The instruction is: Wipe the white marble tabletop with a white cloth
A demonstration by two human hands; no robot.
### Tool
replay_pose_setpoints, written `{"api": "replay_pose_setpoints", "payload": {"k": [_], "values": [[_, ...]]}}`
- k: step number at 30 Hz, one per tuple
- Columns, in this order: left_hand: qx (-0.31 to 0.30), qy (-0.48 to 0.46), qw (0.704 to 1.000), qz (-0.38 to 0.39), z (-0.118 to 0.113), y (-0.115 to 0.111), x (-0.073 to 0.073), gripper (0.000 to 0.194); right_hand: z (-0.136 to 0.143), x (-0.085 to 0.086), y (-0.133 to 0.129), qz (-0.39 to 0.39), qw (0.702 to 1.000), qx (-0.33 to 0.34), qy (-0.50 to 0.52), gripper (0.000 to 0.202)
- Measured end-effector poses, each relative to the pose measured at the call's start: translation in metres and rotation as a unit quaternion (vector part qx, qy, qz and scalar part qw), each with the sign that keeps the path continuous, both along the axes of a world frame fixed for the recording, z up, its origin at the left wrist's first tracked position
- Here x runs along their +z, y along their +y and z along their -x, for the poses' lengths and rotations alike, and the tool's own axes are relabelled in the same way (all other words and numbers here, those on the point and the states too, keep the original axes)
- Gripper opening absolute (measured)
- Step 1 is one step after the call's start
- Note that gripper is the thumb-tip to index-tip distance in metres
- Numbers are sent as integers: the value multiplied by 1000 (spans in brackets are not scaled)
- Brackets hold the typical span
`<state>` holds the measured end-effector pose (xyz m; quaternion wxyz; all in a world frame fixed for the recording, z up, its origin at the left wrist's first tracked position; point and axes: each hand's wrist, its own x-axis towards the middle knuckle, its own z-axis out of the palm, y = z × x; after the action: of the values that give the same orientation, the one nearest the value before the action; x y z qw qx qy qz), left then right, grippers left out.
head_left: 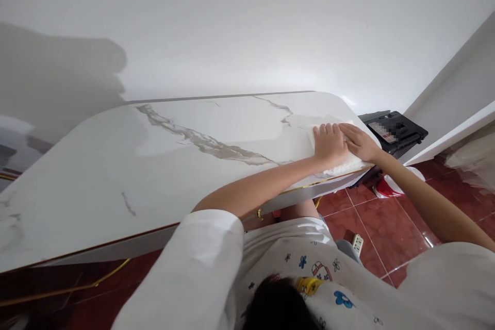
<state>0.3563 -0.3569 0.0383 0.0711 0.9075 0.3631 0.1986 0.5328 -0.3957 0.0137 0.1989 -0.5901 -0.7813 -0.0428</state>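
A white table top (pixel 174 180) with grey-brown marble veins spans the view. Near its right end lies a white cloth or tissue (pixel 344 166), partly hidden under both hands. My left hand (pixel 330 143) presses on it with the fingers bent over, pointing toward the wall. Beside it, touching, my right hand (pixel 360 142) rests on the right part of the cloth, fingers extended toward the left hand and lying fairly flat.
A white wall (pixel 232 26) runs behind the table. Off the right end stands a black case (pixel 402 131). On the red tiled floor (pixel 371 221) are a red and white container (pixel 389 185) and a power strip (pixel 357 244). Pale fabric (pixel 474 157) hangs at far right.
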Motion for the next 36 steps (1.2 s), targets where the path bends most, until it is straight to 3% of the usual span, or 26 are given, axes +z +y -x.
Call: {"api": "replay_pose_setpoints", "payload": {"k": [5, 9, 13, 21, 28, 36], "values": [[-24, -22, 999, 17, -33, 0, 2, 45, -41, -2, -1, 8, 1000, -20, 3, 60], [-29, -38, 999, 26, -46, 15, 1, 46, -53, 0, 12, 6, 999, -32, 10, 59], [-21, -44, 998, 33, -56, 46, -2, 45, -57, 2, 44, 6, 999, -32, 23, 58], [7, -40, 998, 44, -78, 126, -2, 44, -70, 5, 133, -12, 997, -60, 44, 56], [30, -33, 998, 33, -84, 187, -4, 42, -68, 7, 196, -13, 997, -65, 31, 58], [42, -14, 999, 20, -94, 223, -3, 43, -79, 5, 234, -7, 999, -50, 18, 56]]}}
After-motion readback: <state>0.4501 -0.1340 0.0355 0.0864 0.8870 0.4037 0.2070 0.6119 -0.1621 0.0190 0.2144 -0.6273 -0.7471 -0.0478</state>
